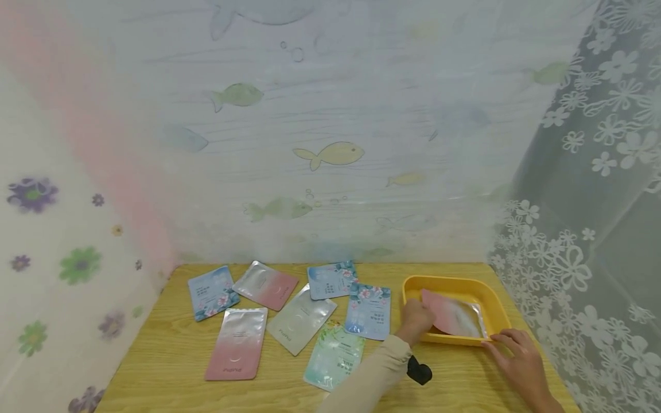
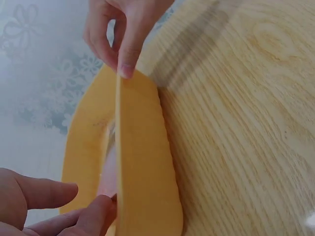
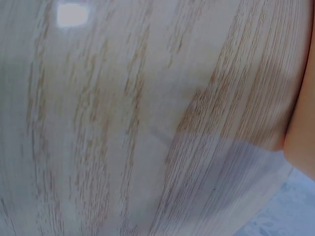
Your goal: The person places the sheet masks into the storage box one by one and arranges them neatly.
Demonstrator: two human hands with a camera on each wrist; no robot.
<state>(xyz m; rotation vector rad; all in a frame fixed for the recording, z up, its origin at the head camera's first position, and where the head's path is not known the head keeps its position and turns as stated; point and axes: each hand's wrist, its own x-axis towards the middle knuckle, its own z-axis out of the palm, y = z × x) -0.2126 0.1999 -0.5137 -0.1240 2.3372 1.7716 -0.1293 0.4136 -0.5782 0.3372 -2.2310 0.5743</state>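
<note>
A yellow plastic tray (image 1: pixel 493 298) stands at the table's right side. Inside it lies a pink and silver sachet (image 1: pixel 451 314), a flat packet like a face mask pouch. My left hand (image 1: pixel 417 318) is over the tray's left end. In the left wrist view its thumb (image 2: pixel 54 192) stands apart from the fingers (image 2: pixel 93 214), whose tips touch the pink end of the sachet. My right hand (image 1: pixel 518 358) pinches the tray's near right rim, thumb outside and fingers inside. The right wrist view shows mostly tabletop, with the right hand's work hidden.
Several flat sachets lie left of the tray: blue floral ones (image 1: pixel 368 311), pink and silver ones (image 1: pixel 237 344), a pale silver-green one (image 1: pixel 302 319) and a green one (image 1: pixel 335 357). A black heart-shaped piece (image 1: pixel 419 371) is beside the left sleeve. Patterned curtains surround the wooden table (image 1: pixel 175 355).
</note>
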